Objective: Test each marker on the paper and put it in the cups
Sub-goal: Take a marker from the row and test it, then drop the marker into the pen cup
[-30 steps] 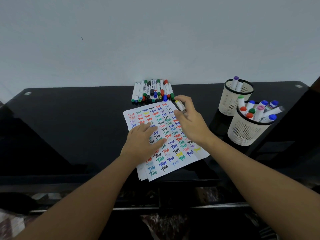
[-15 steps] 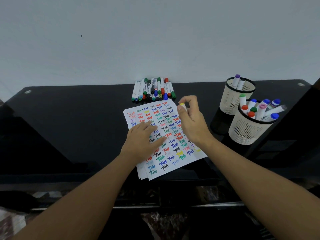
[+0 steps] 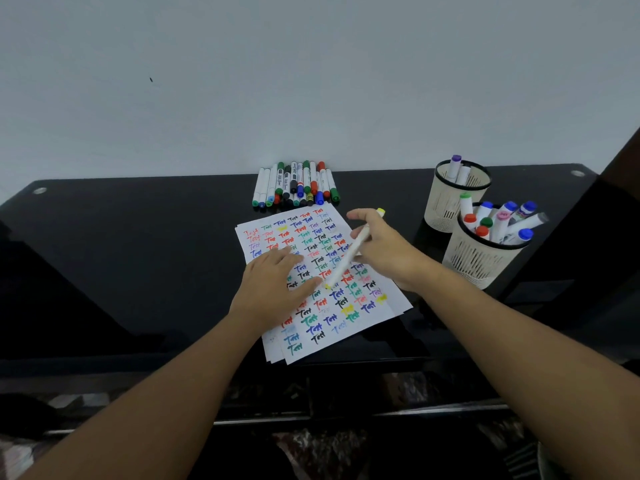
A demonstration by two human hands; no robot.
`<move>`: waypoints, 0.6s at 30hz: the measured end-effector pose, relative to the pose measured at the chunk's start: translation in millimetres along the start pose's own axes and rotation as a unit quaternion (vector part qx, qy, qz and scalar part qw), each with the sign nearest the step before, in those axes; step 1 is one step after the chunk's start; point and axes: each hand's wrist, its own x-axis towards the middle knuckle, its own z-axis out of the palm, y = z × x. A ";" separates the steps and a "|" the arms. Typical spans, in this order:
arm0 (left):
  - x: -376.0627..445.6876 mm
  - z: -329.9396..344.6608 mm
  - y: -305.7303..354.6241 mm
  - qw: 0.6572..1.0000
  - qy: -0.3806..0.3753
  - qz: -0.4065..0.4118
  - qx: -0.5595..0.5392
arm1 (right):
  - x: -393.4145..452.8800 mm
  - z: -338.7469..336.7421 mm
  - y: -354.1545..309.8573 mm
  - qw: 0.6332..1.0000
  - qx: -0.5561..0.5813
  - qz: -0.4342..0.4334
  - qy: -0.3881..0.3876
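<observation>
The slim white plastic marker with a yellow tip (image 3: 349,254) lies slantwise in the right hand (image 3: 388,251), fingers curled round its upper barrel, while its yellow nib touches the white paper sheet covered in coloured "Test" scribbles (image 3: 349,327) near the sheet's middle. A yellow cap (image 3: 380,212) seems to sit by the fingertips, though blur makes that uncertain. The left hand (image 3: 273,289) lies flat on the sheet with fingers straight, pressing it down just beside the nib.

The marker looks light, stiff and smooth (likely to roll if laid down), so a hold on the mid-barrel suits writing and lifting alike. The paper is thin and would slide on the glossy black worktop (image 3: 138,237) without that pressing hand.

Untested markers (image 3: 296,185) lie bunched at the worktop's back edge. Two pale mesh cups stand towards its right side, the near cup (image 3: 481,261) fuller than the far cup (image 3: 450,199).
</observation>
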 end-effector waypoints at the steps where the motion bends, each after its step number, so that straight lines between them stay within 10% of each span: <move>1: 0.2 0.1 -0.2 1.000 0.000 0.001 0.001 | -2.5 -2.4 0.2 0.999 -0.045 -0.010 -0.014; 8: 0.1 1.0 -0.2 1.000 0.012 0.004 -0.011 | -9.9 -7.7 8.5 0.956 -0.260 -0.119 0.071; 18: -0.3 1.5 -0.2 1.000 0.020 0.009 -0.012 | -8.1 -16.9 -19.4 0.994 0.071 0.061 0.057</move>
